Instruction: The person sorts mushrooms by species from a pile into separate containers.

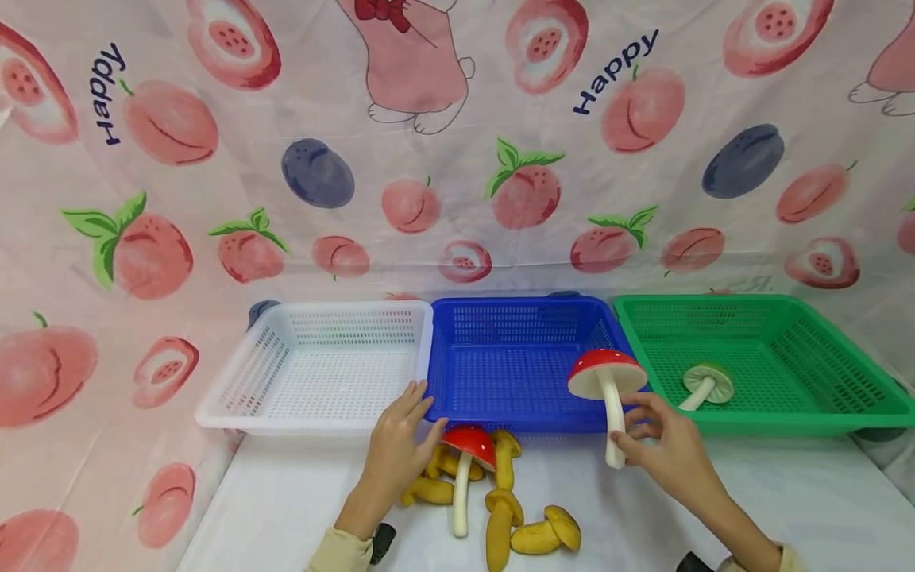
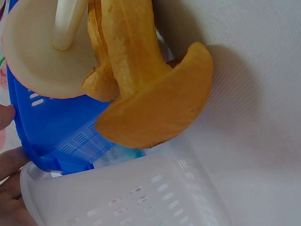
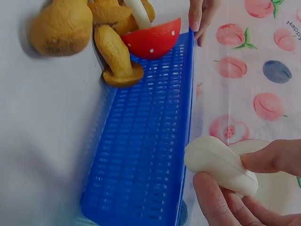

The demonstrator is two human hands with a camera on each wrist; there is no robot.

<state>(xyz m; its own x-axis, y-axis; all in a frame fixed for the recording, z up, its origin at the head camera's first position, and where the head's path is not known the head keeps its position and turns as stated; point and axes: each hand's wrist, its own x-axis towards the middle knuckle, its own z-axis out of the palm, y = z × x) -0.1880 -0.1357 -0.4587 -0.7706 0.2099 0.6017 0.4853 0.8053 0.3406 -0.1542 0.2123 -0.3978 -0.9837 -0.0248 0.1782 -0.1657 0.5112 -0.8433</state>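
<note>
While the right hand (image 1: 665, 449) pinches the pale stem of a red mushroom (image 1: 606, 377) between thumb and fingers — the gap between them only as wide as the stem — the mushroom hangs cap up, slightly tilted, in front of the right front corner of the blue basket (image 1: 500, 381). In the right wrist view, the thumb presses one side of that stem and the curled fingers support the other.

The left hand (image 1: 396, 445) holds nothing; its fingers are extended and its thumb stands well apart from them. They lie at the adjoining corners of the blue basket and the white basket (image 1: 350, 381), though I cannot tell how firmly they touch the rims. Just beside the thumb, a second red mushroom (image 1: 465, 461) lies on the table (image 1: 307, 492), its cap towards the blue basket and its stem towards the person. Around it are several yellow-brown mushrooms (image 1: 503, 516), some partly hidden behind the left hand and the red cap.

On the far right, the green basket (image 1: 758, 349) contains a gill-side-up mushroom (image 1: 709, 385). Behind the row of baskets hangs a pink cloth (image 1: 429, 159) printed with peaches — light sleeves (image 1: 339, 550) show at both wrists.
</note>
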